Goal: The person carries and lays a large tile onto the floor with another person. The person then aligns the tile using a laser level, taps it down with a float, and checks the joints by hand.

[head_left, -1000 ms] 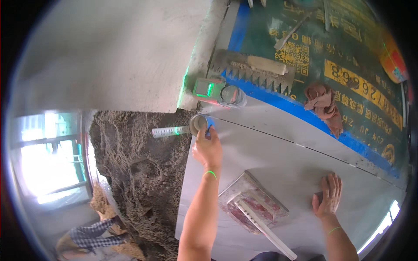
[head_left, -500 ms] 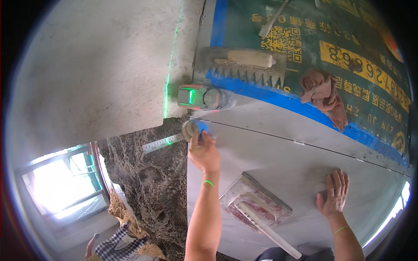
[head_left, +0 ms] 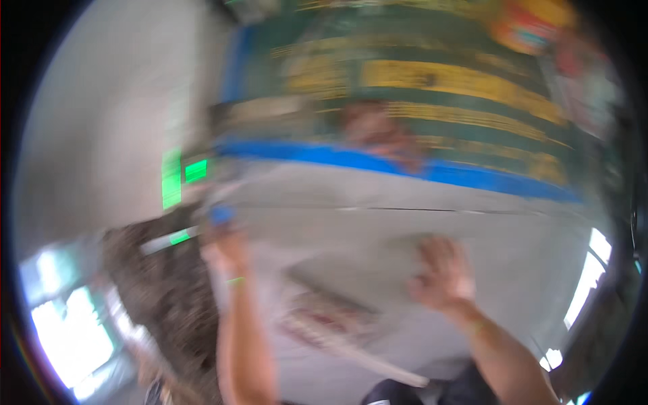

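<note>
Left hand (head_left: 227, 251) of the person reaches forward over the near left corner of the grey slab (head_left: 513, 270), fingers closed on the blue tape measure (head_left: 221, 214); blur hides the exact finger placement. From that grip the pale blade (head_left: 158, 244) lies to the left, its long axis running nearly crosswise, dipping slightly toward the person at its free end. It passes over the rough brown mortar (head_left: 145, 280); whether it touches that surface cannot be told. Between the two forearms lies the float (head_left: 331, 314) on the slab, its handle slanting toward the person's right and apart from both hands. Farther right, the right hand (head_left: 443, 271) is open, fingers spread and palm down, apparently resting on the slab; nothing shows in it. Of the two, the left is plainly nearer the blade, while the right sits well apart from it.
</note>
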A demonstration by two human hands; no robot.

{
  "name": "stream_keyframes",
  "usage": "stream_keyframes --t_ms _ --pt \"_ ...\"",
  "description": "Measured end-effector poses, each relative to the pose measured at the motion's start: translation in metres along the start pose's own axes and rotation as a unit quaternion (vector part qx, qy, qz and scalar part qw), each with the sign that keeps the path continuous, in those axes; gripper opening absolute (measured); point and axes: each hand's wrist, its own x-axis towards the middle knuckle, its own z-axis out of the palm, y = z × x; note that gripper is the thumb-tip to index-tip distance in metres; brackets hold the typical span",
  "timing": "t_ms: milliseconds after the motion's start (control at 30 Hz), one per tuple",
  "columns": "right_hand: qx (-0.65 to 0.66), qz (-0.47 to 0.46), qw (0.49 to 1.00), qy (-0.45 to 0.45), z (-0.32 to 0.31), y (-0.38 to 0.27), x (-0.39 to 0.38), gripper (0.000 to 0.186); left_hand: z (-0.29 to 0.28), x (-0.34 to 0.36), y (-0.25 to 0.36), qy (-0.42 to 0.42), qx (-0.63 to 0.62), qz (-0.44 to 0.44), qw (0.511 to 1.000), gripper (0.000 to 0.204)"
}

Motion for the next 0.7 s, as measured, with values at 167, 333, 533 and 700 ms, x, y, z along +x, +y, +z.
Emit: stream_keyframes --t_ms 167,333,533,700 --pt "0.141 -0.044 0.983 0.11 -0.002 0.006 -0.002 0.068 0.012 -0.038 0.021 0.101 0.353 0.057 0.929 0.05" --pt "0.35 -0.009 0.933 0.087 -0.042 0.024 -0.018 0.085 0.131 -0.24 0.034 -0.233 0.257 0.102 0.932 0.042" --pt "0.818 -0.127 0.561 -0.01 -0.063 0.116 -0.193 0.111 0.257 -0.427 0.082 -0.595 0.44 -0.009 0.673 0.041" --pt "0.699 0.014 0.713 0.062 -0.055 0.199 -0.36 0.11 0.341 -0.54 0.042 -0.757 0.466 0.188 0.419 0.029"
